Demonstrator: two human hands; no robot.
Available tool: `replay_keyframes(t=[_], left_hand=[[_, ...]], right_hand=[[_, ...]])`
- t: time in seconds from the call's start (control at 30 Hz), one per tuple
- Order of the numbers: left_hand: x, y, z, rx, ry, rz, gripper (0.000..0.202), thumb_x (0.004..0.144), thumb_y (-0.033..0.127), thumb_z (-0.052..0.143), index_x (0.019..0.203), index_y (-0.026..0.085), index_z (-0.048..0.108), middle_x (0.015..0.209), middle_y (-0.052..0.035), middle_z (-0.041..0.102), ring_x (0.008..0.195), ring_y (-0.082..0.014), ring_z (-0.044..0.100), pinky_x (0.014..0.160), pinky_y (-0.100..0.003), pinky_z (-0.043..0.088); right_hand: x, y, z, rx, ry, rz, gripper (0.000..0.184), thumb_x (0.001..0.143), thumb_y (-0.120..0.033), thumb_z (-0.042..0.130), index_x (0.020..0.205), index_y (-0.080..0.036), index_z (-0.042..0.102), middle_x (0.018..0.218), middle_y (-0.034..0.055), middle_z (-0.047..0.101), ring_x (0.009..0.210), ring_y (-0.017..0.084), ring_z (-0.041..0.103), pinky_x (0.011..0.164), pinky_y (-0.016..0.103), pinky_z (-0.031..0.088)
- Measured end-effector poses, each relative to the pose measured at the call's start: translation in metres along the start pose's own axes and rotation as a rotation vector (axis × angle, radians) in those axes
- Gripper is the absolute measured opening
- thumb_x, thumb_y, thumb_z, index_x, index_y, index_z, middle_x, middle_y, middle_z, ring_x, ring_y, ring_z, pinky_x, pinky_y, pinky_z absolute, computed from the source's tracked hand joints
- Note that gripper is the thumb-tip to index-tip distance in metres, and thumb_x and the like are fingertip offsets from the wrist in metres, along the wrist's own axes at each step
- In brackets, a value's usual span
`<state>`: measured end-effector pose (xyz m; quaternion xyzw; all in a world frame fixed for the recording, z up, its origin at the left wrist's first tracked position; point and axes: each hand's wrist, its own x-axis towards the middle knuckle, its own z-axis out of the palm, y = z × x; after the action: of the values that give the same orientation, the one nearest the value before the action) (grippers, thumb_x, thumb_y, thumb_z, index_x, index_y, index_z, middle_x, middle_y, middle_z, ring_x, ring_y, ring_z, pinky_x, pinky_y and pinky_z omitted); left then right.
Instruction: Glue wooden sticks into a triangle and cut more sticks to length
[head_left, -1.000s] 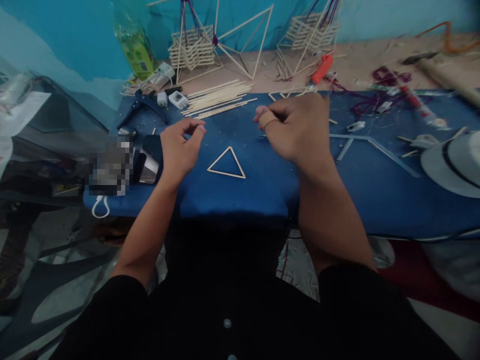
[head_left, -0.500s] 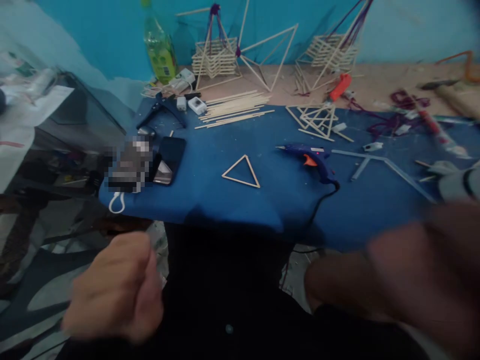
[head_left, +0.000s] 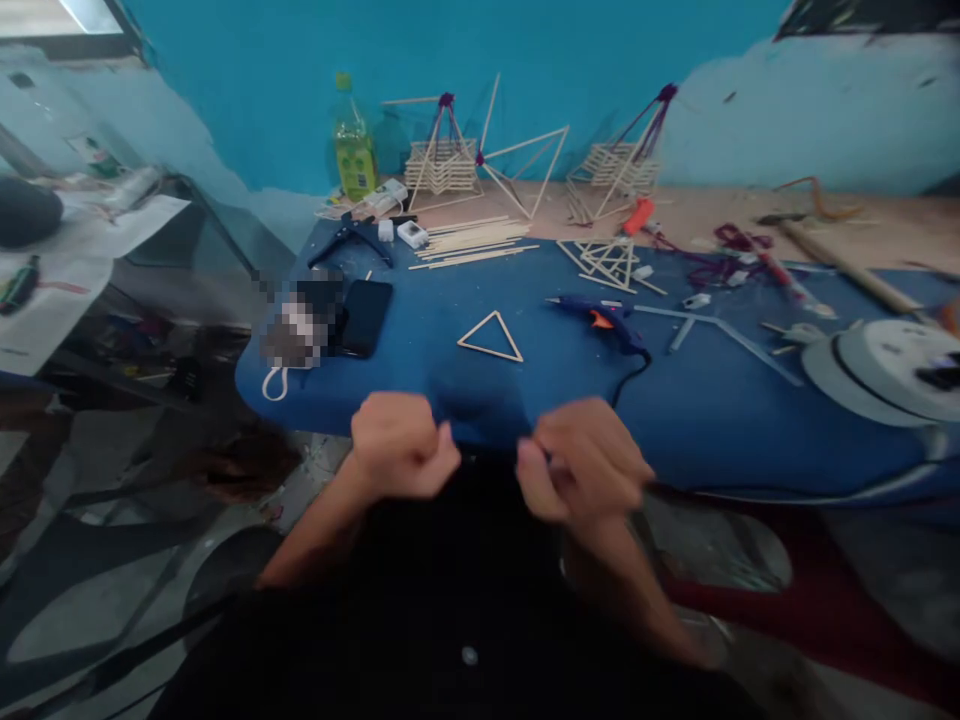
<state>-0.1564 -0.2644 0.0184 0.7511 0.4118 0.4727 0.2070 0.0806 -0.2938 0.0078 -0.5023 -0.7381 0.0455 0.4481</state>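
Observation:
My left hand (head_left: 401, 445) is curled into a fist above the near edge of the blue table, its thumb side facing inward. Opposite it, my right hand (head_left: 585, 460) is also a fist, slightly blurred. A gap lies between the two, and I see nothing in either. Beyond them a small triangle of thin sticks (head_left: 511, 357) lies flat on the blue tabletop (head_left: 427, 345). To its right rests a blue glue gun (head_left: 619, 325) with an orange trigger, nozzle pointing left. Neither hand touches the triangle or the gun.
Behind lie loose sticks (head_left: 472, 245), a pile of stick triangles (head_left: 604, 265) and stick frames with purple cord (head_left: 442, 165). A phone (head_left: 365, 318) and a green-labelled bottle (head_left: 354, 160) stand left. Right are clear glue sticks (head_left: 739, 335), a hammer (head_left: 847, 265) and a white round device (head_left: 862, 375).
Both fists have come inward and up from the sides, now facing each other near the table edge. The view has tilted up. The triangle and glue gun stay put on the table.

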Motion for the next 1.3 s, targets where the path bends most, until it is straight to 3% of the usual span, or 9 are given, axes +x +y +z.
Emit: replay_keyframes(t=[0.07,0.1,0.13,0.23,0.33,0.47,0.67,0.87,1.3], left_hand=[[0.039,-0.026,0.019,0.057,0.046,0.139,0.031,0.088,0.032,0.077,0.065,0.028,0.057,0.056,0.0031,0.054,0.055,-0.0161,0.056,0.061,-0.035,0.051],[0.054,-0.035,0.027,0.071,0.042,0.137,0.013,0.089,0.033,0.076,0.081,0.028,0.068,0.066,0.0015,0.065,0.064,-0.0183,0.064,0.068,-0.036,0.056],[0.068,-0.042,0.033,0.083,-0.006,0.099,0.018,0.089,0.034,0.078,0.104,0.026,0.073,0.083,-0.0018,0.076,0.08,-0.0215,0.073,0.08,-0.039,0.062],[0.091,-0.053,0.049,0.183,-0.23,-0.079,0.082,0.082,0.034,0.087,0.157,0.021,0.056,0.139,-0.015,0.079,0.129,-0.035,0.073,0.11,-0.052,0.06],[0.096,-0.057,0.061,0.288,-0.362,-0.19,0.105,0.086,0.035,0.086,0.175,0.018,0.034,0.155,-0.0191,0.071,0.145,-0.0416,0.064,0.12,-0.06,0.055],[0.093,-0.06,0.067,0.316,-0.371,-0.136,0.095,0.091,0.033,0.081,0.173,0.019,0.035,0.152,-0.0153,0.074,0.149,-0.0408,0.059,0.124,-0.061,0.049],[0.083,-0.063,0.057,0.283,-0.307,-0.178,0.081,0.087,0.036,0.084,0.161,0.026,0.051,0.131,-0.008,0.08,0.131,-0.035,0.069,0.111,-0.054,0.059],[0.083,-0.064,0.057,0.327,-0.352,-0.124,0.088,0.09,0.038,0.082,0.169,0.024,0.046,0.155,-0.0107,0.074,0.147,-0.0381,0.061,0.125,-0.059,0.05],[0.089,-0.066,0.059,0.36,-0.382,-0.106,0.078,0.096,0.036,0.073,0.169,0.024,0.05,0.149,-0.0054,0.08,0.144,-0.0377,0.061,0.124,-0.06,0.051]], right_hand=[[0.022,0.026,0.013,-0.098,0.158,-0.005,0.007,0.09,-0.035,0.069,0.084,-0.03,0.07,0.087,0.0072,0.078,0.086,0.03,0.073,0.084,0.053,0.058],[0.032,0.038,0.018,-0.109,0.2,0.0,0.007,0.091,-0.034,0.067,0.092,-0.028,0.071,0.093,0.0084,0.079,0.09,0.03,0.073,0.087,0.052,0.059],[0.04,0.049,0.022,-0.122,0.206,0.022,0.013,0.092,-0.035,0.066,0.099,-0.026,0.072,0.098,0.0098,0.08,0.094,0.031,0.072,0.088,0.051,0.06],[0.057,0.071,0.032,-0.187,0.117,0.082,0.03,0.089,-0.038,0.066,0.112,-0.02,0.073,0.112,0.0144,0.081,0.107,0.036,0.071,0.096,0.053,0.058],[0.064,0.081,0.043,-0.265,-0.035,0.146,0.04,0.085,-0.041,0.071,0.118,-0.019,0.073,0.117,0.0157,0.081,0.113,0.041,0.068,0.101,0.057,0.053],[0.065,0.083,0.05,-0.282,-0.122,0.191,0.042,0.084,-0.041,0.072,0.12,-0.019,0.073,0.118,0.0151,0.081,0.115,0.043,0.066,0.099,0.056,0.05],[0.059,0.086,0.048,-0.124,-0.159,0.13,0.041,0.084,-0.04,0.07,0.12,-0.021,0.074,0.123,0.0112,0.081,0.12,0.039,0.066,0.102,0.055,0.048],[0.055,0.085,0.045,-0.141,-0.184,0.123,0.041,0.086,-0.039,0.072,0.123,-0.021,0.076,0.132,0.0121,0.081,0.131,0.04,0.063,0.106,0.056,0.044],[0.056,0.082,0.044,-0.196,-0.236,0.11,0.04,0.093,-0.038,0.069,0.128,-0.021,0.08,0.139,0.0101,0.081,0.133,0.036,0.067,0.106,0.055,0.041]])
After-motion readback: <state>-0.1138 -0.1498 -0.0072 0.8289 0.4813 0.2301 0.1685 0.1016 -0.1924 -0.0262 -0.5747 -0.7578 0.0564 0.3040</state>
